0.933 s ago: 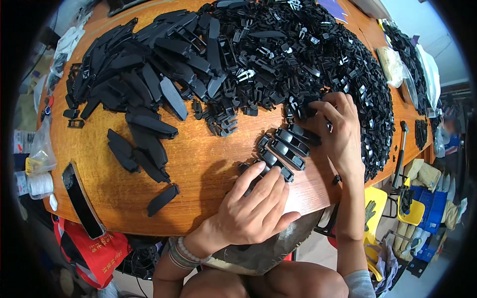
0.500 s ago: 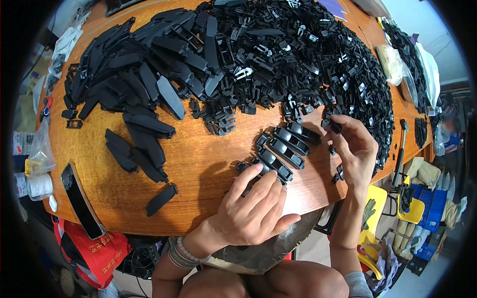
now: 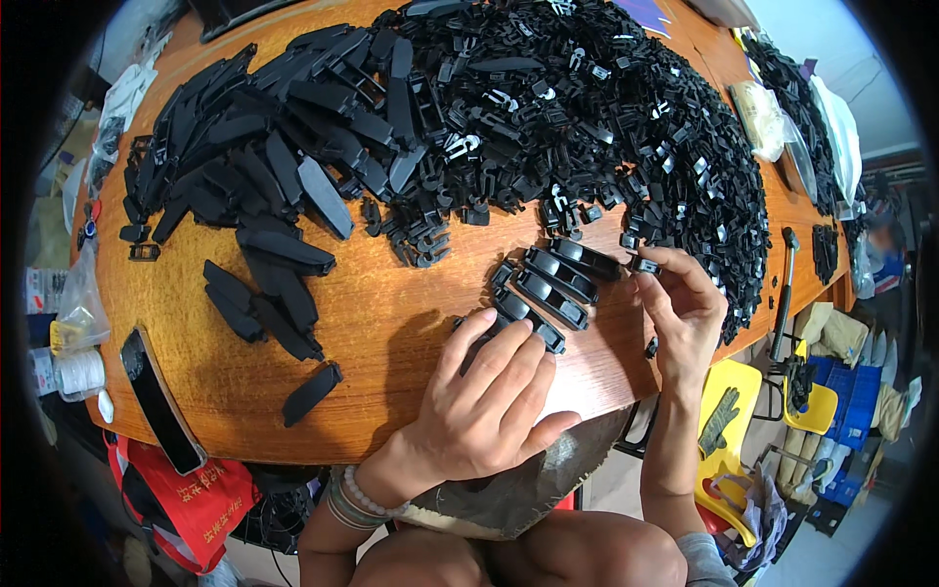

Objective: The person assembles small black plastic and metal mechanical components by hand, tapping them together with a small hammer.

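In the middle of the table lies a short row of long black plastic pieces with glossy rounded sections, set side by side at a slant. My left hand rests with fingers spread on the near end of this row, partly covering a piece there. At the row's right end my right hand pinches a small black plastic clip between thumb and forefinger, close beside the farthest piece. A loose small black part lies on the table just left of my right wrist.
A big heap of small black plastic parts covers the back and right. Long flat black pieces pile up at the left. Nearer are a phone at the left edge and a hammer at the right. Beyond stands a yellow chair.
My right hand has moved slightly left and nearer, bringing the small clip beside the row's far end. My left hand stays on the row. The whole view has shifted a little.
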Demonstrator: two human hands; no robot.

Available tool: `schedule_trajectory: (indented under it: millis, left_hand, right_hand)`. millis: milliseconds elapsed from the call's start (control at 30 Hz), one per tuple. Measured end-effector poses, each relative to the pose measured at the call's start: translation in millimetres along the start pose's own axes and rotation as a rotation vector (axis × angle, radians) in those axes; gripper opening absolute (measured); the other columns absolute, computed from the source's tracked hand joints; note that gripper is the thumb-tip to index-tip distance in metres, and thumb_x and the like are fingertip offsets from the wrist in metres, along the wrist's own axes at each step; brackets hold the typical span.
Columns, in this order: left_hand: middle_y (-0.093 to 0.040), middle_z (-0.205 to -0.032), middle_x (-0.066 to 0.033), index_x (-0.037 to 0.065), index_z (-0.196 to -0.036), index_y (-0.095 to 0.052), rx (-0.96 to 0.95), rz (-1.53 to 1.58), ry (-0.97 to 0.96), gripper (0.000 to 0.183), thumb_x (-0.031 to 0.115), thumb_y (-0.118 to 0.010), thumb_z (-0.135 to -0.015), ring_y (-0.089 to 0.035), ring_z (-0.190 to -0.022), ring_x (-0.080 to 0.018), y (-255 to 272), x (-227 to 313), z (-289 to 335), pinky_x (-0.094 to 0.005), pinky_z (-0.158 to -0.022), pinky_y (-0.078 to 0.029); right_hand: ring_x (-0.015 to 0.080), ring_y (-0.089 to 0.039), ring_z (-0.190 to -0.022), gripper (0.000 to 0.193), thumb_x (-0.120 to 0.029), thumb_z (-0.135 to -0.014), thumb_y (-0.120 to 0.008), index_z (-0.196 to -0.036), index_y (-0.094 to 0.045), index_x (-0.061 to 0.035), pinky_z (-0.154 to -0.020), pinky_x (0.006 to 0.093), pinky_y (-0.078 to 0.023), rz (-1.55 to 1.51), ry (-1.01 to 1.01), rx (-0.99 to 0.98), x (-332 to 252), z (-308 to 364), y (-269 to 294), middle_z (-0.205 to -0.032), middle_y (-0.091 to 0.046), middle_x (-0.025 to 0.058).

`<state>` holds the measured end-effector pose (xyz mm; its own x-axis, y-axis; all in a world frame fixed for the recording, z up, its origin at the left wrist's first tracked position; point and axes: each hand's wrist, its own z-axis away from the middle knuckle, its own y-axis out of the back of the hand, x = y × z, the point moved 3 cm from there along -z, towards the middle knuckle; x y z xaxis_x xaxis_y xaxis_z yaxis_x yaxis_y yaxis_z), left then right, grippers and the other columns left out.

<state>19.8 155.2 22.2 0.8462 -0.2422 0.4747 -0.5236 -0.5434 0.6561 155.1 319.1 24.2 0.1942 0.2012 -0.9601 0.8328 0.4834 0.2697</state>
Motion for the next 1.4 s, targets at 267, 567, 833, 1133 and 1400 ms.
schedule_trajectory:
  millis: [267, 567, 833, 1133, 1400]
  left_hand:
    - [-0.061, -0.104, -0.0185, -0.007, -0.099, -0.061, -0.054, 0.001, 0.03, 0.041, 0.031, -0.064, -0.086, -0.057, -0.107, -0.0317, 0.8, 3.4, -5.7, -0.053, -0.096, -0.04]
    - [-0.035, -0.144, -0.0209, -0.007, -0.133, -0.041, -0.435, -0.116, 0.151, 0.074, 0.041, -0.064, -0.081, -0.028, -0.138, -0.0323, -22.6, -12.8, -32.0, -0.0552, -0.112, -0.017]
    - [-0.035, -0.145, -0.0205, -0.007, -0.134, -0.04, -0.449, -0.112, 0.153, 0.076, 0.042, -0.063, -0.08, -0.029, -0.138, -0.0316, -24.5, -15.1, -33.1, -0.0551, -0.113, -0.015]
    - [-0.037, -0.143, -0.0202, -0.008, -0.134, -0.041, -0.442, -0.145, 0.153, 0.076, 0.043, -0.062, -0.081, -0.03, -0.137, -0.0308, -26.4, -15.6, -32.3, -0.0548, -0.114, -0.014]
    - [-0.038, -0.142, -0.0205, -0.009, -0.132, -0.043, -0.425, -0.149, 0.155, 0.075, 0.045, -0.06, -0.082, -0.031, -0.137, -0.0305, -28.2, -14.3, -34.0, -0.0547, -0.114, -0.014]
  right_hand:
    - [0.0145, -0.062, -0.086, 0.017, 0.002, -0.084, -0.065, -0.1, -0.068, 0.006, -0.076, 0.0228, -0.05, -0.169, 0.022, 0.047, -1.3, 0.9, -2.1, -0.101, -0.065, 0.0119]
    - [0.0179, -0.063, -0.086, 0.016, 0.008, -0.077, -0.067, -0.093, -0.067, 0.0024, -0.075, 0.0282, -0.05, 0.327, 0.266, 0.209, -5.7, 1.2, -19.1, -0.096, -0.065, 0.0097]
    - [0.0204, -0.062, -0.087, 0.013, 0.01, -0.074, -0.068, -0.085, -0.067, 0.0032, -0.078, 0.0285, -0.049, 0.433, 0.379, 0.089, -4.4, -0.8, -23.8, -0.092, -0.066, 0.0105]
    - [0.0212, -0.061, -0.084, 0.015, 0.01, -0.072, -0.068, -0.085, -0.068, 0.0015, -0.077, 0.029, -0.047, 0.418, 0.421, 0.066, -2.6, 0.2, -22.5, -0.092, -0.066, 0.0094]
    - [0.0218, -0.06, -0.084, 0.014, 0.009, -0.072, -0.067, -0.085, -0.068, 0.0017, -0.078, 0.0296, -0.046, 0.414, 0.412, 0.053, -1.6, 0.4, -20.0, -0.092, -0.065, 0.0099]
